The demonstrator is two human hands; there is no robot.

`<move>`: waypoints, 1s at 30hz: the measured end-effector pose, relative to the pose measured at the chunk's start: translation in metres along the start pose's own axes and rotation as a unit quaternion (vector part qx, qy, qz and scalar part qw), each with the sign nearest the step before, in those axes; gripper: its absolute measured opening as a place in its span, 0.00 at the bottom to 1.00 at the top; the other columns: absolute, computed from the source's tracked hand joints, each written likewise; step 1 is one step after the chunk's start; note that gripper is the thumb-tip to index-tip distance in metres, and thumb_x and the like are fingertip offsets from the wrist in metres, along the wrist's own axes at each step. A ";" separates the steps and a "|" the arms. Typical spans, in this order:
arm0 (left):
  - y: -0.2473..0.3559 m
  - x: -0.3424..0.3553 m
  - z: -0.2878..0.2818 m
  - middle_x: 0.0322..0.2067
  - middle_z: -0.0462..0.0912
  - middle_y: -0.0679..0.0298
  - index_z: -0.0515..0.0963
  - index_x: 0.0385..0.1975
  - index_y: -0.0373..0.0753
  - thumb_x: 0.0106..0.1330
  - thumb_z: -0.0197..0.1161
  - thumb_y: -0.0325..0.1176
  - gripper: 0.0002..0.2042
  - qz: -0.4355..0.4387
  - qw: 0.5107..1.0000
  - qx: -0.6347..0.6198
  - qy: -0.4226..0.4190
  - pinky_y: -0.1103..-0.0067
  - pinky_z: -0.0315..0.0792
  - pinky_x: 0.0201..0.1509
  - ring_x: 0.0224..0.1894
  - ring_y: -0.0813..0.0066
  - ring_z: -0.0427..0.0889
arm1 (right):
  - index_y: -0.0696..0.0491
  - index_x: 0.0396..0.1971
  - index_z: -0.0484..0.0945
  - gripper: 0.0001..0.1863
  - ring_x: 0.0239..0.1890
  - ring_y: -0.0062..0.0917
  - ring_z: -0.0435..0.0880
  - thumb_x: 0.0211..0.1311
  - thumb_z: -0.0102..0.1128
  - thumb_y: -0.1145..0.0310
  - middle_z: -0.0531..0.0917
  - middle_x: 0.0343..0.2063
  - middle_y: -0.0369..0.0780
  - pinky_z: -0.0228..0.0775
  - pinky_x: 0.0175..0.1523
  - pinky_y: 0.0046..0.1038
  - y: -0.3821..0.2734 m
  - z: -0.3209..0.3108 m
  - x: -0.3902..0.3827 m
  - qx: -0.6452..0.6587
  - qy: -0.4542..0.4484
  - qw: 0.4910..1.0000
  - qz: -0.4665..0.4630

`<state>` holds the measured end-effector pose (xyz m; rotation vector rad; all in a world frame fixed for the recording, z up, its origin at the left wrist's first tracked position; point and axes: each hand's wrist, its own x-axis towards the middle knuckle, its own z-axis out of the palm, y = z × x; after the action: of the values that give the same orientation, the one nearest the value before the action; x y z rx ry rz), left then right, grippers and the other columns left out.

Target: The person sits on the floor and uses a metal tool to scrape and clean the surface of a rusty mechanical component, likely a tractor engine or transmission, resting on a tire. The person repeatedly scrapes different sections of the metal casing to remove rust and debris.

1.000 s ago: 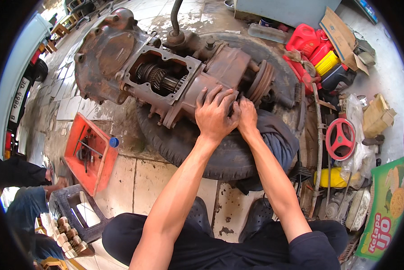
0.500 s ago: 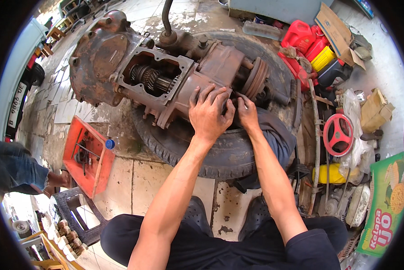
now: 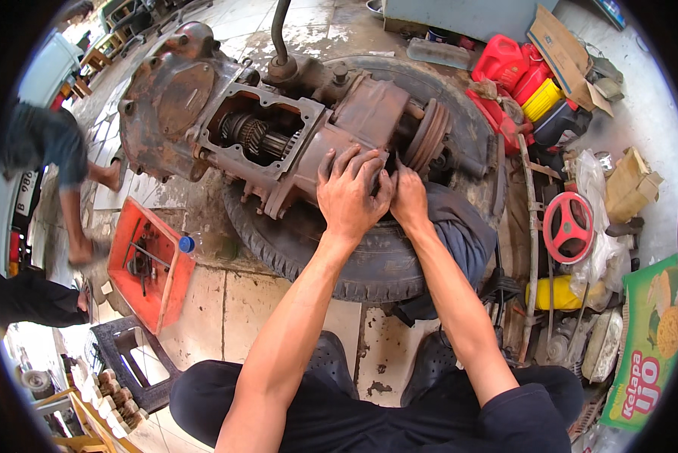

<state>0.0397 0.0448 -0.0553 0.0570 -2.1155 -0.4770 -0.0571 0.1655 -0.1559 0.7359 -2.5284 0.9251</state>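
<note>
A rusty brown gearbox [image 3: 339,109] lies on a black tyre [image 3: 260,249], its top opening showing gears [image 3: 256,136]. My left hand [image 3: 352,192] rests on the right part of the housing, fingers curled over its surface. Just right of it, my right hand [image 3: 411,198] is closed near the housing's edge, below the grooved pulley [image 3: 429,132]; whatever its fingertips hold is hidden. A dark grey cloth [image 3: 463,234] lies on the tyre beside my right wrist.
An orange bin [image 3: 169,294] with tools and a black crate [image 3: 109,355] sit at left. Co-workers' bare legs and feet [image 3: 75,219] are at the left edge. Red jerrycans [image 3: 497,64], a red wheel [image 3: 568,226], cardboard, a pole [image 3: 528,249] and clutter line the right.
The view has shifted slightly. My hands stay on the housing, the right fingers moving slightly. At the left, a co-worker's legs have come in beside the bin, blurred by motion.
</note>
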 end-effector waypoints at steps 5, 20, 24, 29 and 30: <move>-0.002 -0.004 -0.002 0.46 0.86 0.73 0.83 0.37 0.45 0.57 0.67 0.33 0.08 -0.004 1.000 0.009 -0.003 0.62 0.62 0.69 0.57 0.67 0.80 | 0.62 0.57 0.78 0.20 0.45 0.43 0.88 0.73 0.50 0.67 0.87 0.39 0.52 0.77 0.49 0.37 0.004 -0.009 0.012 0.340 -0.054 0.925 0.160; -0.005 -0.005 -0.004 0.45 0.86 0.73 0.83 0.36 0.46 0.57 0.67 0.33 0.08 -0.006 1.000 0.011 -0.004 0.62 0.62 0.69 0.57 0.68 0.80 | 0.64 0.59 0.74 0.21 0.42 0.48 0.85 0.71 0.51 0.70 0.84 0.39 0.54 0.77 0.48 0.42 -0.015 -0.014 0.001 0.064 0.017 0.998 -0.016; 0.005 -0.001 0.003 0.45 0.86 0.73 0.83 0.37 0.46 0.57 0.67 0.32 0.08 -0.007 1.000 -0.003 0.002 0.62 0.62 0.69 0.57 0.68 0.80 | 0.64 0.61 0.72 0.22 0.44 0.52 0.83 0.70 0.51 0.71 0.82 0.41 0.57 0.76 0.50 0.45 0.001 0.003 -0.003 0.007 -0.047 0.997 -0.062; -0.004 -0.003 -0.005 0.45 0.86 0.73 0.83 0.37 0.46 0.57 0.67 0.33 0.08 -0.007 1.000 0.010 -0.001 0.62 0.62 0.69 0.57 0.68 0.80 | 0.65 0.62 0.71 0.25 0.46 0.52 0.83 0.69 0.53 0.68 0.82 0.42 0.57 0.75 0.51 0.46 -0.007 -0.011 -0.004 0.120 -0.006 0.992 -0.034; -0.005 -0.001 -0.005 0.45 0.86 0.73 0.83 0.37 0.45 0.57 0.67 0.33 0.08 -0.006 1.000 0.010 0.000 0.62 0.62 0.69 0.57 0.68 0.80 | 0.64 0.62 0.71 0.25 0.46 0.52 0.83 0.70 0.53 0.67 0.82 0.43 0.57 0.75 0.51 0.47 -0.012 -0.008 -0.002 0.101 -0.031 0.994 -0.013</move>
<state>0.0437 0.0393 -0.0556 0.0804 -2.1220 -0.4632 -0.0479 0.1638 -0.1452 0.8674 -2.4949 1.1784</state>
